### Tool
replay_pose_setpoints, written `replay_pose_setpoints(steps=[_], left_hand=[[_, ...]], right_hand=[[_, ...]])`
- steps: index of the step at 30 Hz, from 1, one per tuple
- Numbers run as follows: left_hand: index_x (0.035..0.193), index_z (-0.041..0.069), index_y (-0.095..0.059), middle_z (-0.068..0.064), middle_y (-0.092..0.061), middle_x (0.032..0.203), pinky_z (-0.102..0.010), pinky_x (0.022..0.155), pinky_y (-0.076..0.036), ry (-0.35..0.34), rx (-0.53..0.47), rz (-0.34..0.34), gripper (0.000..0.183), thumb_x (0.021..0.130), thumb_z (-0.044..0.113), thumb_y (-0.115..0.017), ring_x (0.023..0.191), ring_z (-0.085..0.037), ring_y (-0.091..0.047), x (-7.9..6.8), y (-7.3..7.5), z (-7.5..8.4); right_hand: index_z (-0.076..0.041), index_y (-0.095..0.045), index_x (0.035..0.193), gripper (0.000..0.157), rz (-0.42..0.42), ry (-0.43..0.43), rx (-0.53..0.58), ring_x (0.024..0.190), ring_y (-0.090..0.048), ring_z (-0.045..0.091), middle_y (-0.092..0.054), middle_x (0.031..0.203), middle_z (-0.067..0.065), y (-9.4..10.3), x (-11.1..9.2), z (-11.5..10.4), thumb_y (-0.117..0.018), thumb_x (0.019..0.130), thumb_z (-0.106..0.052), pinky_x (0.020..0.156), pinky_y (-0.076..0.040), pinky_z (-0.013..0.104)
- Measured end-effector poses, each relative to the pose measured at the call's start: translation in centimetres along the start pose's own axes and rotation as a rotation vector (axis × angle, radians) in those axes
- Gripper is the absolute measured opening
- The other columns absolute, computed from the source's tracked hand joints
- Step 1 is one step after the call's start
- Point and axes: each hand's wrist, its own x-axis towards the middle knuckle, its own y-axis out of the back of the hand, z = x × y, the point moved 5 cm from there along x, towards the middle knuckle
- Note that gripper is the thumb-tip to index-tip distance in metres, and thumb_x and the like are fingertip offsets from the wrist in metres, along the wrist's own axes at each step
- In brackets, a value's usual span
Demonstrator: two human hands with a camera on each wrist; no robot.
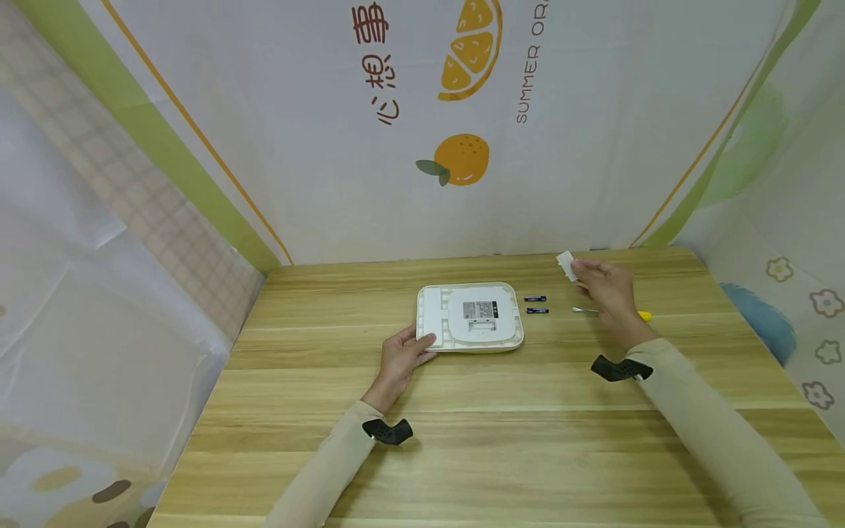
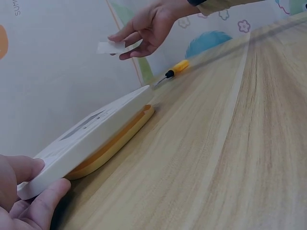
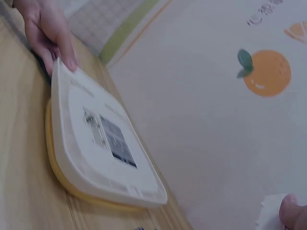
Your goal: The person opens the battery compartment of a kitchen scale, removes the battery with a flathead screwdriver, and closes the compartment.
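A flat white device (image 1: 485,315), shaped like a kitchen scale with rounded corners, lies with its labelled underside up and its battery slot (image 1: 482,325) uncovered. A yellow part (image 2: 112,148) shows beneath it. My left hand (image 1: 401,357) grips its left edge, thumb on top and fingers below, and that edge is raised off the table in the left wrist view. Held up to the right, a small white battery cover (image 1: 566,265) is pinched between the thumb and fingers of my right hand (image 1: 607,290). Two dark batteries (image 1: 538,310) lie side by side between the device and that hand.
A screwdriver with a yellow handle (image 1: 644,316) lies on the wooden table (image 1: 462,440), partly hidden by my right hand. Behind the table hangs a white cloth (image 1: 330,205) printed with oranges. Something blue and rounded (image 1: 759,323) is beyond the right edge.
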Motion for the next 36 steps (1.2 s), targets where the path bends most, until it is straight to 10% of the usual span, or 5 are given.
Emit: replay_pose_setpoints(steps=[12, 19, 28, 36], left_hand=[[0.141, -0.011, -0.053, -0.031, -0.067, 0.121, -0.031, 0.082, -0.065, -0.003, 0.002, -0.016, 0.049, 0.095, -0.003, -0.069, 0.081, -0.017, -0.074, 0.0, 0.0, 0.0], [0.14, -0.01, -0.055, -0.031, -0.067, 0.122, -0.031, 0.083, -0.064, -0.005, 0.006, -0.012, 0.047, 0.095, -0.003, -0.069, 0.086, -0.02, -0.075, 0.0, 0.0, 0.1], [0.141, -0.011, -0.052, -0.033, -0.065, 0.125, -0.033, 0.084, -0.064, -0.012, 0.014, -0.02, 0.049, 0.096, -0.003, -0.068, 0.095, -0.028, -0.075, 0.0, 0.0, 0.0], [0.142, -0.009, -0.053, -0.033, -0.064, 0.126, -0.033, 0.086, -0.064, -0.004, 0.018, -0.021, 0.049, 0.096, -0.002, -0.069, 0.098, -0.029, -0.074, 0.0, 0.0, 0.0]], right_hand=[[-0.003, -0.068, 0.131, 0.052, -0.006, 0.104, -0.313, 0.1, -0.063, 0.002, -0.07, 0.127, 0.008, -4.5, -2.5, -0.8, -0.071, 0.097, -0.042, 0.078, -0.055, 0.01], [-0.003, -0.078, 0.113, 0.032, -0.1, 0.352, -0.458, 0.097, -0.073, 0.026, -0.076, 0.111, 0.017, -7.8, -4.0, -0.2, -0.075, 0.096, -0.03, 0.069, -0.058, 0.016], [-0.003, -0.083, 0.091, 0.01, -0.186, 0.838, -0.749, 0.071, -0.072, 0.023, -0.079, 0.091, 0.012, -11.5, -5.6, 0.9, -0.086, 0.083, -0.008, 0.052, -0.051, 0.026], [-0.006, -0.083, 0.088, 0.008, -0.252, 1.014, -0.88, 0.078, -0.074, 0.023, -0.079, 0.086, 0.007, -13.1, -6.4, 2.4, -0.087, 0.081, -0.005, 0.072, -0.062, 0.044]])
